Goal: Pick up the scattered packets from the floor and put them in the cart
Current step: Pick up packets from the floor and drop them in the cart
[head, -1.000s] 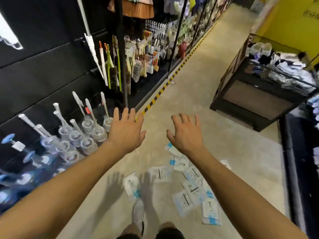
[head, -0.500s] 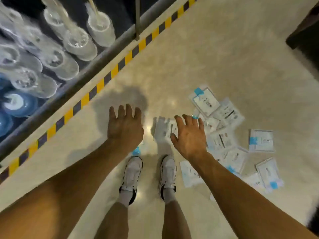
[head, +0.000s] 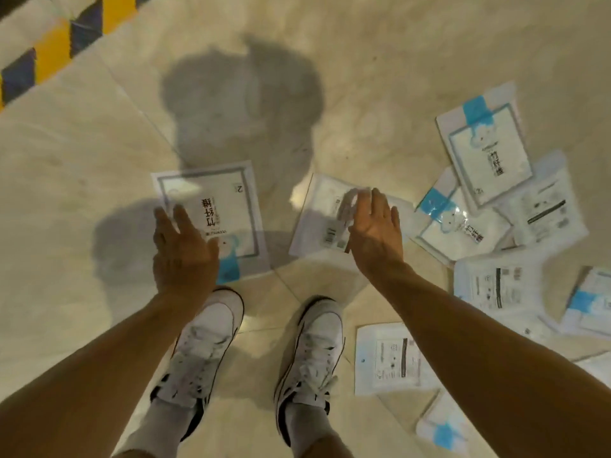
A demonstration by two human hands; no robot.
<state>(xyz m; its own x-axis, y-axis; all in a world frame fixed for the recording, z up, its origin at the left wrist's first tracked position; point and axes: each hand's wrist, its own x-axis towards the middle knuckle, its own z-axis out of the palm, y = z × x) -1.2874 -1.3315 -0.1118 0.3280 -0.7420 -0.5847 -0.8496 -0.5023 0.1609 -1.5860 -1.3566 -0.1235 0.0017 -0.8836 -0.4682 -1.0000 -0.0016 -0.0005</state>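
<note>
Fingers (head: 377, 203) spread over scattered packets (head: 211, 190)

"竹纤维" and "2" on front packet (head: 228, 206)

Beige tiled floor (head: 363, 61), white-and-blue packets (head: 486, 153) scattered flat on it, yellow-black striped tape (head: 53, 51) upper left, white shoes (head: 201, 352)

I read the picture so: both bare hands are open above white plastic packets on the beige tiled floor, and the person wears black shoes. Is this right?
Not fully. The head view shows white lace-up shoes, not black ones. The rest stands: the left hand and right hand are open above white plastic packets on the beige tiled floor.
</note>
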